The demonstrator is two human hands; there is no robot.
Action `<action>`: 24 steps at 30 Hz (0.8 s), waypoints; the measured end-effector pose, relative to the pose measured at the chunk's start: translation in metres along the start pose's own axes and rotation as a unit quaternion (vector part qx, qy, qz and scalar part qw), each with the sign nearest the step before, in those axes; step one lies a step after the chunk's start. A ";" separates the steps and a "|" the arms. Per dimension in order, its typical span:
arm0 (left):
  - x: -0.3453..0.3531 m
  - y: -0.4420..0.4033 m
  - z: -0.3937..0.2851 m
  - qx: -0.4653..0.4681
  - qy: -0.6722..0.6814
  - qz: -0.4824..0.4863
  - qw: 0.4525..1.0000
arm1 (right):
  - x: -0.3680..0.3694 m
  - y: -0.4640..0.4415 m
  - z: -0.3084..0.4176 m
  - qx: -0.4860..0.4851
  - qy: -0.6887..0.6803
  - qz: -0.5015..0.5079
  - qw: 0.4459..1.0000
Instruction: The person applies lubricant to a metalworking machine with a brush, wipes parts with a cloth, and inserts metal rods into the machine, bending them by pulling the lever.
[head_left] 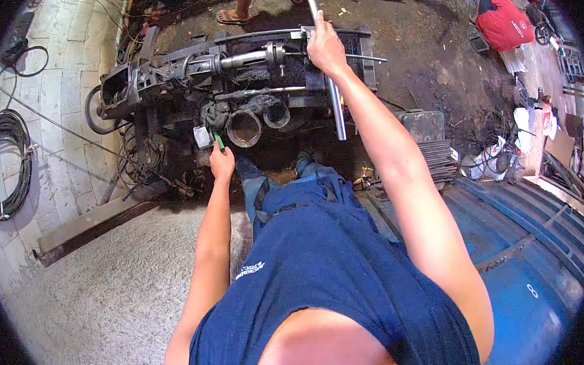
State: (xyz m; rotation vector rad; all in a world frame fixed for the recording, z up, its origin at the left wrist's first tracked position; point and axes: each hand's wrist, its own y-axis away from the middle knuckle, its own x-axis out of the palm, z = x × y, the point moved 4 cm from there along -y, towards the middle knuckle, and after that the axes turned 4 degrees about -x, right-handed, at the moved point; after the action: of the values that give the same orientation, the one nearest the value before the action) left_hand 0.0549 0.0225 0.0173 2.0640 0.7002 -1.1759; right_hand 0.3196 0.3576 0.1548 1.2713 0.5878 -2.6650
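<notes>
A worker's R hand [326, 46] is closed around a long metal rod [339, 116], fingers pressed against it over the machine's R end. The rod runs thru the grip, one end nearer the worker's body, the other past the top edge of view. L hand [222, 161], lower and to the L, pinches a narrow green item [218, 141] btwn thumb and fingers; its far end is too dark to make out. Just beside that item: a small white piece [202, 136], w/ two round open-ended tubes [244, 129] to the R.

Beyond, a dark machine [191, 69] w/ a horiz. shaft [244, 59] stretches L of the R hand. Farther out: a coiled black cable [3, 163] at far L, a co-worker's sandaled foot [234, 16] at top, and a person in red [504, 23], upper R.
</notes>
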 end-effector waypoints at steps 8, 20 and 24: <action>-0.001 0.001 -0.001 -0.030 -0.004 0.001 1.000 | 0.004 0.000 0.002 0.006 0.007 0.026 1.000; -0.003 0.003 -0.004 -0.048 -0.004 0.015 0.999 | 0.001 0.000 0.002 0.006 -0.002 0.002 1.000; -0.002 0.003 -0.005 -0.057 -0.009 0.024 0.998 | 0.002 0.000 -0.001 0.004 -0.003 0.004 1.000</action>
State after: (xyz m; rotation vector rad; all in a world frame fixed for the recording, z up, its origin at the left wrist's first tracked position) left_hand 0.0587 0.0239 0.0220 1.9632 0.6898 -1.1005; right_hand 0.3184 0.3583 0.1528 1.2660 0.5689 -2.6658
